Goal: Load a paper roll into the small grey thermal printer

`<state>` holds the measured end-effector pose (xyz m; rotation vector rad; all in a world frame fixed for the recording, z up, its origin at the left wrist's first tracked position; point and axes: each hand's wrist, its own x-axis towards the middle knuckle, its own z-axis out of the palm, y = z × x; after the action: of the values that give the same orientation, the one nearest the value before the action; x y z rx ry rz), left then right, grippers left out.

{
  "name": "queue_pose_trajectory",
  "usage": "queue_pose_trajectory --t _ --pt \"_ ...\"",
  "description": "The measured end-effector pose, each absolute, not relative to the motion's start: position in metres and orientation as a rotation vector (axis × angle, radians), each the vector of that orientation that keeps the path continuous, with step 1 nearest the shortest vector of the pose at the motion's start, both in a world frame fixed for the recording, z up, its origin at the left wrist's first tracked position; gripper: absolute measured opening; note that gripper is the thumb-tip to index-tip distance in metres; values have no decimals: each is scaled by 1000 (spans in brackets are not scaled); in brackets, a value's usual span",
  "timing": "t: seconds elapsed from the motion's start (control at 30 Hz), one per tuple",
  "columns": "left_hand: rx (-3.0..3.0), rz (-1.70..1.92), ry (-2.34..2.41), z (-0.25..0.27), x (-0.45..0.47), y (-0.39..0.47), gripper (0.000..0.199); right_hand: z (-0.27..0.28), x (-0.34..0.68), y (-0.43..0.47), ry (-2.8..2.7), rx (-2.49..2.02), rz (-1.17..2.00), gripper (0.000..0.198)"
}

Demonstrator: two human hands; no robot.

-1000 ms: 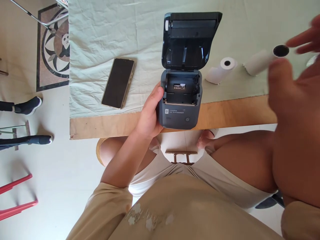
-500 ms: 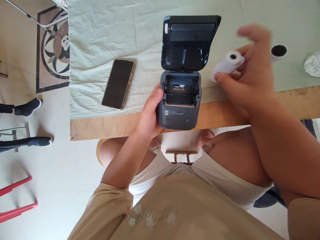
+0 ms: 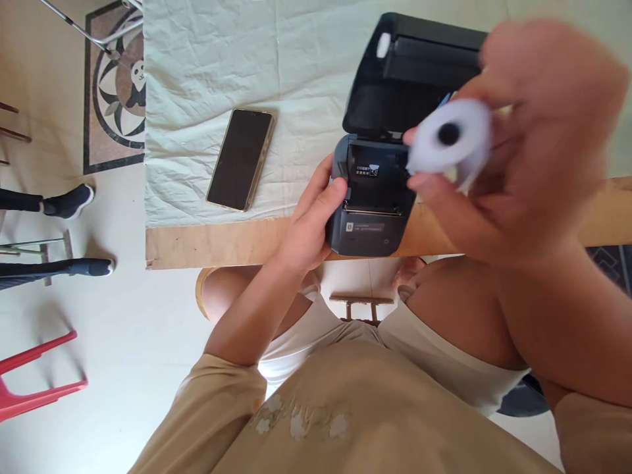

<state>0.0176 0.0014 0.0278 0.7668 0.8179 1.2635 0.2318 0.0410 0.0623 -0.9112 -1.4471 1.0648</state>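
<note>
My left hand (image 3: 313,220) grips the left side of a dark grey label printer (image 3: 368,234) at the table's front edge. Its black lid (image 3: 380,99) stands raised, and the paper bay inside holds no roll; a small printed label shows on the bay's floor. Between the fingers and thumb of my right hand (image 3: 538,145) is a white paper roll (image 3: 474,131) with a dark core, its round end facing me. The roll is just right of the bay, in front of part of the lid. Motion blurs this hand, and some fingers are hidden.
A smartphone (image 3: 241,159) lies on the pale green cloth (image 3: 192,79) to the left. The wooden table edge (image 3: 197,245) runs along the front. On the floor to the left are a red stool (image 3: 39,395) and another person's dark shoes (image 3: 69,201).
My right hand has lifted the paper roll, brought it left to the printer and turned its end toward me. The printer has shifted slightly right and tilted.
</note>
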Motion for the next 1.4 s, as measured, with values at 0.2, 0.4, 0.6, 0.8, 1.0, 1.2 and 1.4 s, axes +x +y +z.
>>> queue_pose_trajectory --t 0.2,0.4,0.6,0.8,1.0,1.2,1.4 --pt "791 1274 809 26 15 -3 40 62 227 50 -2112 -806 153 23" --pt "764 1265 837 29 17 -1 48 56 225 49 -2160 -802 -30 26" --pt "765 1260 879 30 18 0 48 49 217 47 -2071 -760 -21 23" --pt "716 1244 809 29 17 -2 32 51 220 46 -2056 -682 -126 30" --pt "707 1261 749 27 17 -2 38 51 208 25 -1911 -585 -78 14" --pt "801 1212 875 26 13 -3 54 49 199 3 -2041 -639 160 12" --pt "909 1196 853 21 6 -5 56 55 201 30 -2129 -930 742 44"
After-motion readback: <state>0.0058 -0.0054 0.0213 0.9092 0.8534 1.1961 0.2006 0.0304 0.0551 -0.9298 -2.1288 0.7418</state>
